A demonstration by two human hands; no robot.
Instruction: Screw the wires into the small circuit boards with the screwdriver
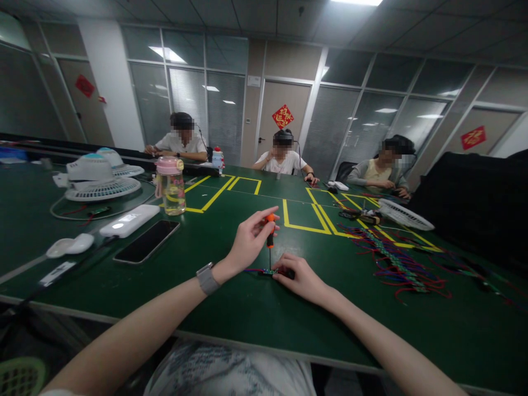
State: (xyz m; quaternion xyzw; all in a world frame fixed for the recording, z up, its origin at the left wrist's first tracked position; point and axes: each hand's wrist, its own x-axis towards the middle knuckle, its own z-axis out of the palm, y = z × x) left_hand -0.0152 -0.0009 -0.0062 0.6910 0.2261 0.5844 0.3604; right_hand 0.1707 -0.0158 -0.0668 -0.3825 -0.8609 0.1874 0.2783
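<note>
The left hand (247, 237), in the centre of the frame, has its thumb and fingers closed around the orange-and-black handle of a slim screwdriver (270, 240) with a thin metal shaft. Below it, just under the middle of the frame, the small green circuit board (269, 271) lies on the dark green tabletop (231, 341); the right hand (303, 279) pinches the board's right end between thumb and forefinger. The step looks like turning a small screw on the board. To do it well, keep the shaft upright, press lightly so the tip does not skid, turn from the fingers, and keep the right fingertips clear of the tip. Whether the tip sits in a slot is too small to tell.

Thin red and blue wires run out left of the board and could drag it round if caught. At the right of the frame, a long row of green boards with tangled red and blue leads (396, 261) lies near the right forearm and might snag it. At the left lie a black-screened phone (147, 242) and a white power strip (130, 221); behind them stands a clear bottle with a pink lid (172, 192), well apart from the work.
</note>
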